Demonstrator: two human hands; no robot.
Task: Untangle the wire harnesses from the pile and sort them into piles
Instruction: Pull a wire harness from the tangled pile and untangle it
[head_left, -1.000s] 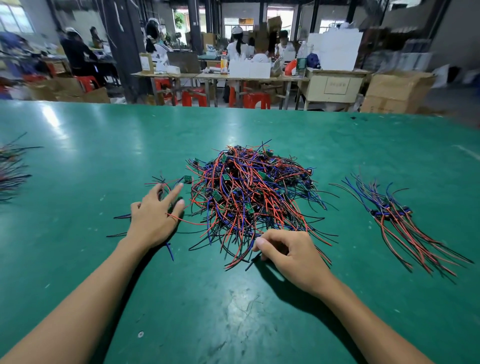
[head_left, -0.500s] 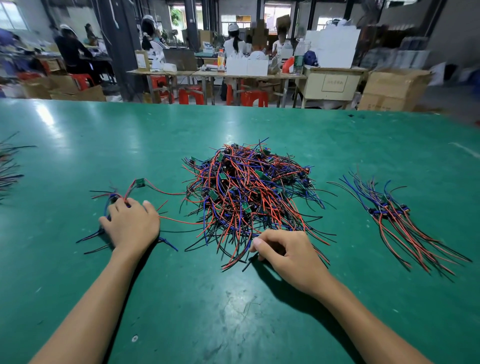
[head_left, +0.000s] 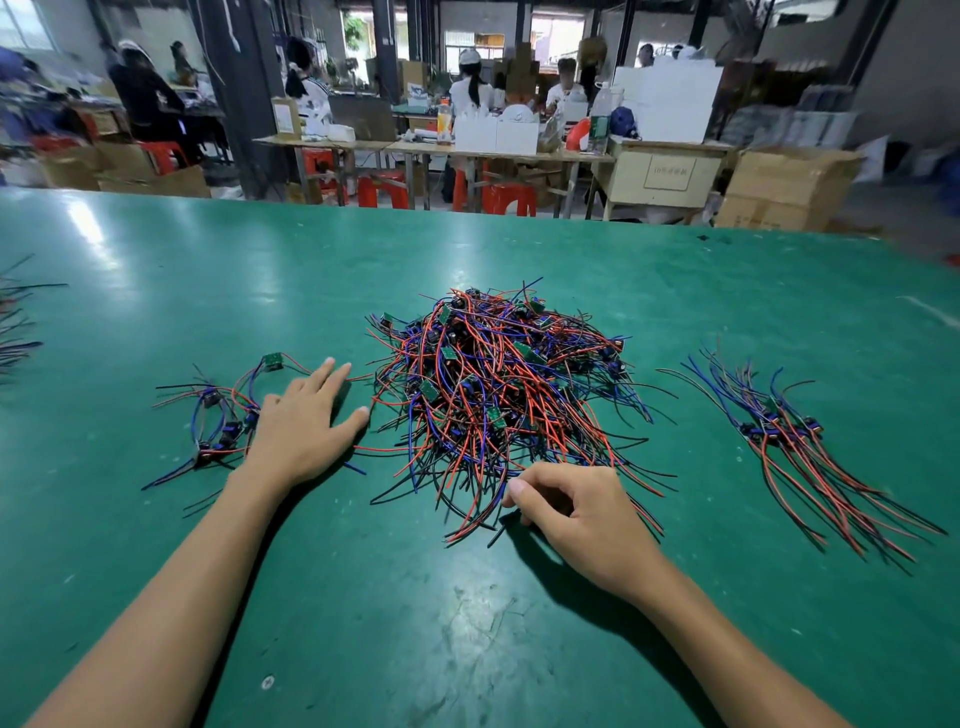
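Factory assembly hall. A large green work table (head_left: 519, 623) carried the tangled pile of wire harnesses (head_left: 498, 395). Beyond the table's far edge stood wooden workbenches (head_left: 415, 150) with seated workers (head_left: 470, 93), red plastic stools (head_left: 506, 200) beneath, and stacked cardboard cartons (head_left: 784, 189) to their right.

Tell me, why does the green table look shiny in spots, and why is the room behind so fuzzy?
Head view: overhead light glares pale on the green table, with a fainter sheen near the bottom; the right hand casts a dark shadow on the table beneath its wrist; the background workers are blurred, and the wide lens bends the table's far edge.
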